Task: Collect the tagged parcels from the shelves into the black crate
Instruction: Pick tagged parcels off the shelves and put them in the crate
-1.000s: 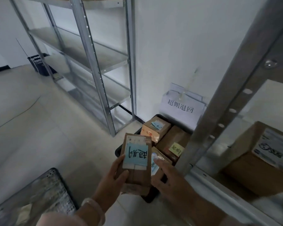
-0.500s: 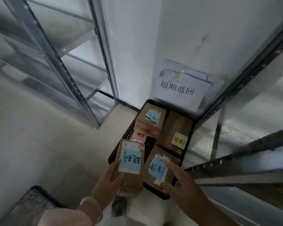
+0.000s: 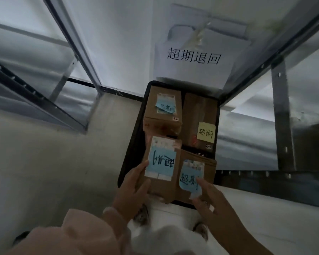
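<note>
My left hand (image 3: 134, 188) is clamped on a brown cardboard parcel (image 3: 160, 173), thumb pressed along its left edge beside the label and the other fingers wrapped underneath, where I cannot see them. The parcel is a flat, oblong box with tape over its seams; a white shipping label sits near its far end, and a pale blue sticky tag (image 3: 161, 161) with dark handwritten characters covers most of the top face. I hold it over the near left corner of the black crate (image 3: 131, 150), its near end overhanging the crate's rim; whether it rests on anything inside I cannot tell. My right hand (image 3: 215, 203) is beside it with fingers spread apart and gripping nothing, the fingertips touching the curling blue tag (image 3: 190, 178) of a second parcel (image 3: 208, 166) lying in the crate's near right corner. Further in, a smaller box (image 3: 162, 109) with a crumpled blue tag sits at the far left, and a taller carton (image 3: 197, 115) with a yellow sticky note (image 3: 206, 133) stands at the far right. The crate sits on the pale floor against the white wall, under a taped paper sign (image 3: 193, 57) bearing four black characters, between two metal shelving racks (image 3: 44, 92).
</note>
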Demonstrator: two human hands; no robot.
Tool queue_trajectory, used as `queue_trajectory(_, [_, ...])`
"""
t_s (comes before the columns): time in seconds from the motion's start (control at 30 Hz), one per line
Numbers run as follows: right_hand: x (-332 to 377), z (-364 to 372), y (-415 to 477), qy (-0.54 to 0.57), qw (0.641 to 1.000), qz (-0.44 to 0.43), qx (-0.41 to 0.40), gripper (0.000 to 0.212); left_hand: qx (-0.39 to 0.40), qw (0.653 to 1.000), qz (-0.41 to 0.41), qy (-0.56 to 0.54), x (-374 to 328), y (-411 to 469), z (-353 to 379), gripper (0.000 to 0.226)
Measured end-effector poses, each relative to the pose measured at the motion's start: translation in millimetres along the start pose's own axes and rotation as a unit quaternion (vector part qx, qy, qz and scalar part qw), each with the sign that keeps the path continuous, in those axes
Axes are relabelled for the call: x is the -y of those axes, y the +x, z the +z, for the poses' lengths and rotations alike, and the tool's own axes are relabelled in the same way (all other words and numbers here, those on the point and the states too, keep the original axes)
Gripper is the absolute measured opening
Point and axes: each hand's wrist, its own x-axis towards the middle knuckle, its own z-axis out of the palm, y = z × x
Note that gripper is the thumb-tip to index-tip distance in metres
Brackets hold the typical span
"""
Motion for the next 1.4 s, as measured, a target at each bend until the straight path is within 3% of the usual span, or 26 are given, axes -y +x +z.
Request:
queue_trajectory(0.27, [3.6, 10.1, -11.1, -0.002, 1.0, 0.017, -0.013, 0.048, -0.01, 0.994, 0.052, 0.094, 4.5, 7.4, -4.0, 0.06])
queue_trajectory(0.5, [-8.0, 13.2, -16.7, 0.002, 0.999, 0.011, -0.033, 0.049, 0.074, 0.981, 0.039, 0.177, 21.5, 14.7, 2.8, 0.081])
queue_trajectory(0.8, [-5.7, -7.1, -41.6, -0.089, 0.993, -0.039, -0.06, 0.053, 0.044, 0.942, 0.043, 0.33, -23.6, -6.3, 13.0, 0.075])
queue_trajectory(0.97, [-3.8, -38.5, -85.7, -0.158, 0.98, -0.073, -0.097, 0.063, 0.033, 0.919, 0.136, 0.368, -88.4, -44.0, 26.0, 0.072])
queue_trajectory(1.1, [-15.3, -77.8, -136.7, -0.19, 0.964, -0.105, -0.154, 0.068, 0.016, 0.867, 0.272, 0.418, -147.2, -90.7, 63.5, 0.069])
queue_trajectory(1.4, [-105.2, -191.4, -299.1, -0.231, 0.919, -0.061, -0.312, 0.076, 0.052, 0.757, 0.49, 0.429, -239.3, -226.7, 240.0, 0.063])
